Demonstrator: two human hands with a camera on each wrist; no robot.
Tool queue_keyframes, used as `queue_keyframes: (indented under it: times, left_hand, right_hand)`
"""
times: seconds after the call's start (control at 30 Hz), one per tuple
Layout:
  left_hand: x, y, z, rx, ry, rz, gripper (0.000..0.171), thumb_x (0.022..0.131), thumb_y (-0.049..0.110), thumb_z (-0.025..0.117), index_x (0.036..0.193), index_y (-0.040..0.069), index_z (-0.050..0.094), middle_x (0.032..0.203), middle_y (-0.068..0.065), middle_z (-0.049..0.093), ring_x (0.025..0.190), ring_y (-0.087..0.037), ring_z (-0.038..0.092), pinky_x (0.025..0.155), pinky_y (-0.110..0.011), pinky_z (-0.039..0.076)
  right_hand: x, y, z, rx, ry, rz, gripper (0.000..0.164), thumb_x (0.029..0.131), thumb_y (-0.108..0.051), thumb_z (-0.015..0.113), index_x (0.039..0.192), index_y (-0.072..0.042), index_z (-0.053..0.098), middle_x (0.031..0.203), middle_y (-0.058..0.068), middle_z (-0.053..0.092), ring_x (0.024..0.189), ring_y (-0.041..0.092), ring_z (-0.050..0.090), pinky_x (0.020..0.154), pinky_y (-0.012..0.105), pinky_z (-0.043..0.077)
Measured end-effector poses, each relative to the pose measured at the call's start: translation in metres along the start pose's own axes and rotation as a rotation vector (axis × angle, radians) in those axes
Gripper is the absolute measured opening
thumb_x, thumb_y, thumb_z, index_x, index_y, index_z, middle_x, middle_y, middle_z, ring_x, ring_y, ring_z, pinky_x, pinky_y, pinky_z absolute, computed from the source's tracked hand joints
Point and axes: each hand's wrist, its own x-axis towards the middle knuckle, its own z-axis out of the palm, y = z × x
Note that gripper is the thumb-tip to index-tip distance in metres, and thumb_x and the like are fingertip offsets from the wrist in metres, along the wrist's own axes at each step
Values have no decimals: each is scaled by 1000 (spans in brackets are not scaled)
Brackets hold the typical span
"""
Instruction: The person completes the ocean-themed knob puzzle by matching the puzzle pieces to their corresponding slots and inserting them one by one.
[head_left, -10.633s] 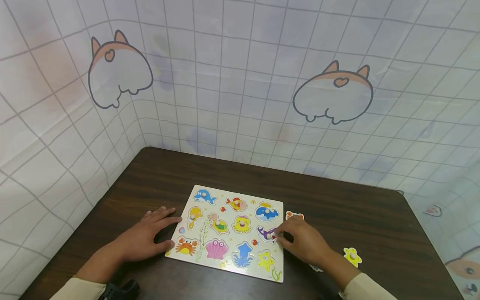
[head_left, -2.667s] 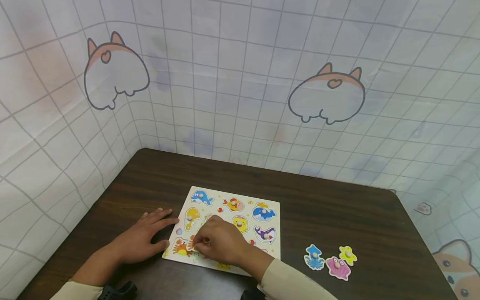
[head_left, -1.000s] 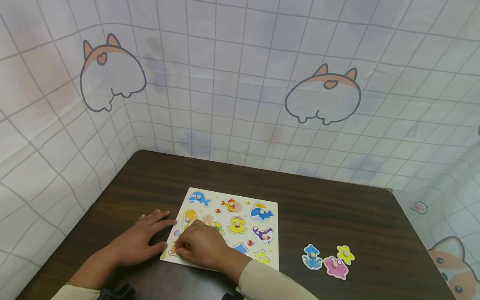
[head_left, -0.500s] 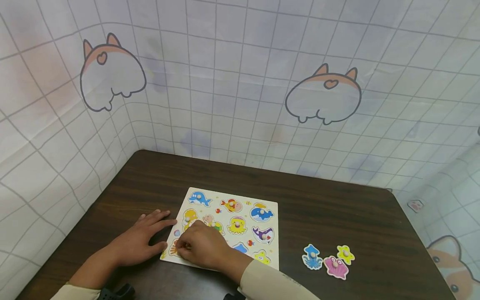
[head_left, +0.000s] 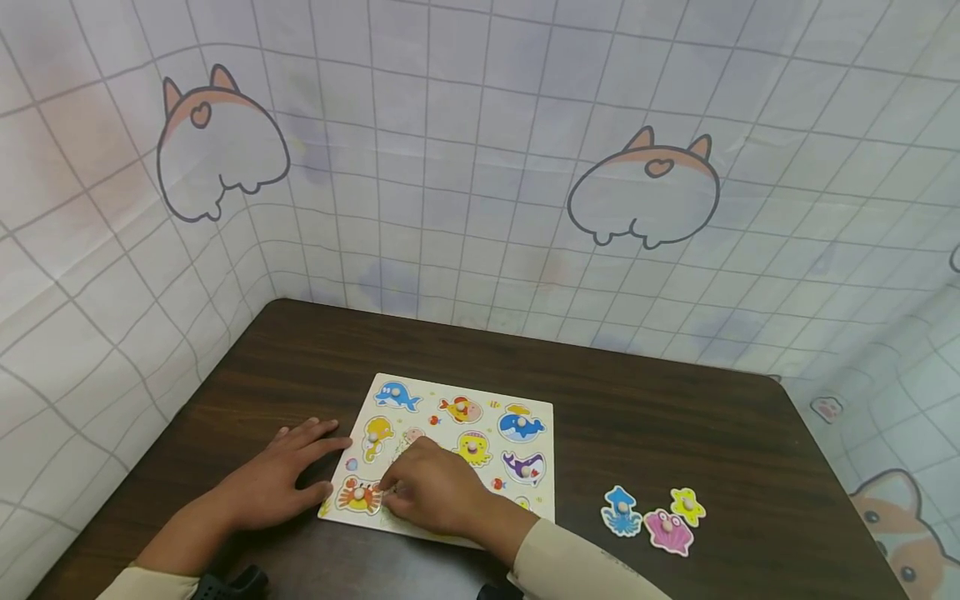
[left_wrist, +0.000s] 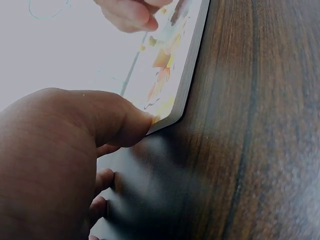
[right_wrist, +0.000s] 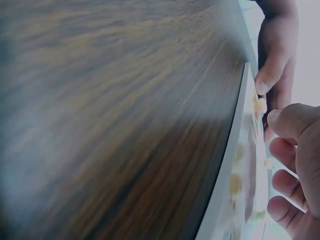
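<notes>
Left hand (head_left: 281,479), spread, is touching the board (head_left: 428,403); right hand (head_left: 438,487), loosely curled and empty, is hovering beside the crab piece (head_left: 359,495) at the board's near-left corner. Pressing evenly should be seating it flush.

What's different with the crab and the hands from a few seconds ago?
The right hand was holding the crab; the crab moved left into its spot on the board, and the hand let go and moved right. The left hand stayed at the board's edge. The squid, shell and star stayed on the table.
</notes>
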Motion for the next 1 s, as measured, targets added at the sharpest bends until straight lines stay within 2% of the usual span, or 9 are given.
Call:
queue_keyframes:
  times: [0.03, 0.13, 0.2, 0.33, 0.53, 1.0]
  left_hand:
    - [0, 0, 0, 1, 0, -1, 56, 97, 34, 69, 150, 20, 54, 160, -15, 38, 149, -46, 27, 114, -73, 16]
    - [0, 0, -1, 1, -2, -7, 56, 97, 34, 69, 150, 21, 54, 160, -15, 38, 149, -46, 27, 115, -73, 15]
    - [0, 1, -1, 4, -7, -11, 56, 97, 34, 69, 150, 21, 54, 161, -15, 38, 149, -46, 26, 115, -73, 14]
    - [0, 2, -2, 9, -13, -16, 57, 97, 34, 69, 150, 21, 54, 161, -15, 37, 149, -46, 26, 115, -73, 14]
    - [0, 3, -1, 15, 3, -4, 56, 96, 35, 70, 149, 21, 55, 160, -16, 39, 148, -47, 28, 114, -74, 16]
    - [0, 1, 0, 27, 14, 11, 56, 97, 37, 69, 149, 22, 54, 161, -14, 38, 148, -46, 28, 114, -73, 17]
  right_hand:
    - [-2, 1, -1, 7, -2, 2, 12, 92, -33, 76, 102, -28, 80, 99, -22, 70, 100, 0, 56, 97, 20, 46]
    - [-8, 4, -5, 21, -6, 6, 15, 91, -33, 77, 105, -27, 79, 101, -21, 70, 99, 1, 55, 81, 14, 46]
    - [-12, 6, -8, 29, 2, 4, 18, 91, -32, 77, 108, -27, 79, 103, -20, 70, 98, 2, 55, 76, 13, 45]
    - [-20, 8, -15, 50, 12, 5, 22, 93, -31, 74, 113, -25, 78, 104, -18, 70, 99, 3, 55, 76, 15, 46]
    - [-32, 12, -25, 87, -10, 59, 23, 94, -34, 74, 114, -24, 77, 102, -19, 69, 100, 3, 55, 80, 20, 50]
    - [-64, 42, -40, 121, 7, 164, 24, 91, -31, 79, 113, -23, 76, 104, -19, 67, 104, 4, 56, 87, 26, 54]
